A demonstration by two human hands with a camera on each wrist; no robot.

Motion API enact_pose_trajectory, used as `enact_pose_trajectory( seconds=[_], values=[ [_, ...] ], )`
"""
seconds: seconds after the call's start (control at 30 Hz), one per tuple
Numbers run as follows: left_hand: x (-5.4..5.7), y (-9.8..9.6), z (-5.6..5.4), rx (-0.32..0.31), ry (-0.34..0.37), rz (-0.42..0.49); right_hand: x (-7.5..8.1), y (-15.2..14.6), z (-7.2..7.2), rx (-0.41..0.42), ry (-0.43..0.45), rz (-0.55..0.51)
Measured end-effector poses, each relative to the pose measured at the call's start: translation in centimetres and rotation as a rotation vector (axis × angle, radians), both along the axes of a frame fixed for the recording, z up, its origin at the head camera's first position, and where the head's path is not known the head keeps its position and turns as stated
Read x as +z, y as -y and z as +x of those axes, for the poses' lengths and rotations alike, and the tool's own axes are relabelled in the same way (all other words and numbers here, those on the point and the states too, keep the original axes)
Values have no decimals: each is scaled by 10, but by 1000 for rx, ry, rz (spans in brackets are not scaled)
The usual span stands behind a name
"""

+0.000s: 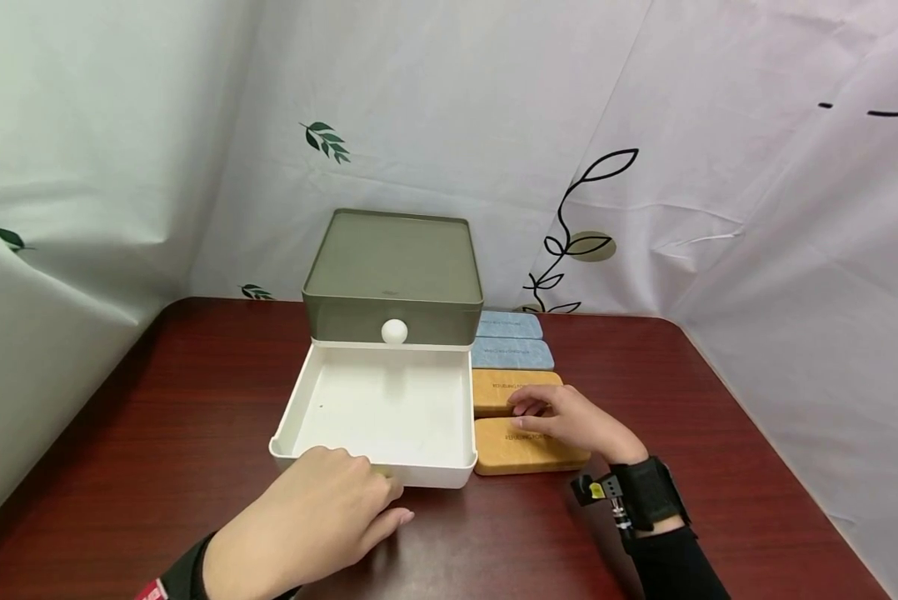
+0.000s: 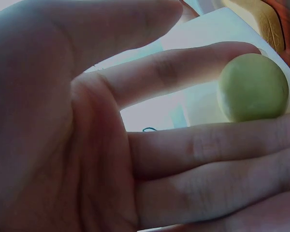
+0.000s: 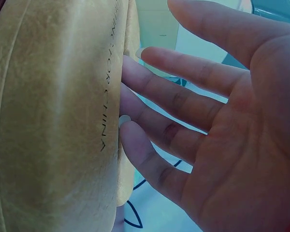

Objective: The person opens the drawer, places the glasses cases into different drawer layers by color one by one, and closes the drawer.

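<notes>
A two-tier storage box (image 1: 393,258) with an olive-green upper part stands on the table, its white lower drawer (image 1: 389,408) pulled out and bare inside. My left hand (image 1: 314,508) is at the drawer's front. In the left wrist view, the round green knob (image 2: 253,88) sits between the index and middle fingers, which hold it. To the drawer's right lie two yellow cases, a near one (image 1: 527,450) and a farther one (image 1: 512,385), both with printed lettering. My right hand (image 1: 569,417) rests over them with loosely bent fingers, fingertips at the seam between the two.
Behind the yellow cases lie two blue cases, one (image 1: 512,352) nearer and one (image 1: 509,324) farther back, beside the box. A white knob (image 1: 394,332) sticks out of the upper tier. Patterned white cloth (image 1: 449,108) surrounds the dark red table (image 1: 194,400).
</notes>
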State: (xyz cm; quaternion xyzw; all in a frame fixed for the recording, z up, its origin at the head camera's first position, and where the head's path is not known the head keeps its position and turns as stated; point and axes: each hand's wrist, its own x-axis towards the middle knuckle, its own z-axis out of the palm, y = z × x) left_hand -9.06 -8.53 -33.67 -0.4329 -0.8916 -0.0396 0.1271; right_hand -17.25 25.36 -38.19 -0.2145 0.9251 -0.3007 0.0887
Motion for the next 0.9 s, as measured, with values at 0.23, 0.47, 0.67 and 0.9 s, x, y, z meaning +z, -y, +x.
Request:
enact_pose_trajectory(
  seconds=[0.23, 0.47, 0.67, 0.9],
  values=[
    [-3, 0, 6, -25, 38, -45, 1, 2, 0, -25, 16, 17],
    [-5, -4, 11, -48, 63, -103, 1, 2, -1, 7, -3, 18],
    [-4, -4, 10, -53, 68, -96, 1, 2, -1, 5, -9, 25],
    [-12, -4, 9, -80, 120, -61, 1, 2, 5, -8, -10, 78]
  ],
)
